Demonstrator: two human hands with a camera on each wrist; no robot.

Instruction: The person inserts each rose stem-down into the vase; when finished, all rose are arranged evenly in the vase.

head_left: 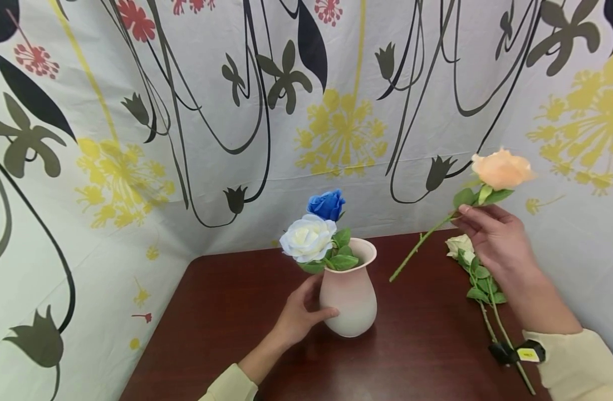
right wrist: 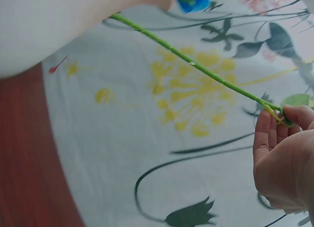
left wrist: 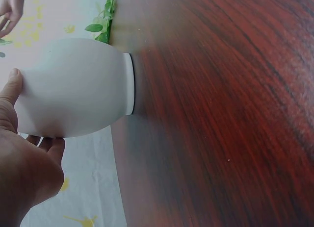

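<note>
Pale pink vase (head_left: 348, 303) showing white rose (head_left: 308, 238), blue rose (head_left: 327, 204); peach rose (head_left: 501, 169) on green stem; dark reddish-brown table (head_left: 226, 328); white backdrop (head_left: 186, 111) showing black, yellow, red florals.

Head looks down; wrists close on vase (head_left: 348, 298)
</note>
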